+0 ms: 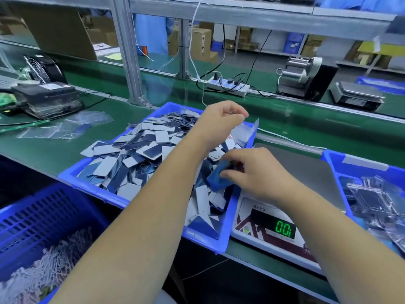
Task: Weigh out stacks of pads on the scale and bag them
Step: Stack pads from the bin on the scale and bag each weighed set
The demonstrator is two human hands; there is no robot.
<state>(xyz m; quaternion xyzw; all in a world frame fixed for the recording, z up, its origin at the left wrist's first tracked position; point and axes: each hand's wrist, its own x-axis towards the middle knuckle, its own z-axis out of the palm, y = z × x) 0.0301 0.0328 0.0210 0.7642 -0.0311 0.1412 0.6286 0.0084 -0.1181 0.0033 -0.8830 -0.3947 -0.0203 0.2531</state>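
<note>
Right hand (256,172): fingers curled down round a small blue stack of pads (217,177), thumb and fingertips pinching its near end. The stack sits tilted, held over the right edge of the tray (87,181), just left of the scale (274,229). It does not rest on the scale's platter (306,172); the green readout (285,228) shows zeros.

Left hand (219,121): up and behind the right hand, fingers curled, thumb and forefinger pinching the top edge of a clear bag (245,133). The bag hangs below the fingers, over the tray's far right corner. Whether its mouth is open I cannot tell; motion blur there.

Below and left of both hands: the tray is heaped with loose pads (140,154), grey faces and dark blue faces mixed, some spilling over the left rim.

Right of the right hand, past the scale: a second blue bin (335,163) with filled clear bags (377,198) in it.

Near left, under the left forearm: a blue slotted basket (39,218) with pale scrap inside.

Far left of the grip, on the green bench (54,150): flat empty clear bags (72,126), and a black machine (46,97) behind them. Beyond the left hand, a white power strip (228,85); further right, a tape dispenser (300,73) and a second scale (357,95).
</note>
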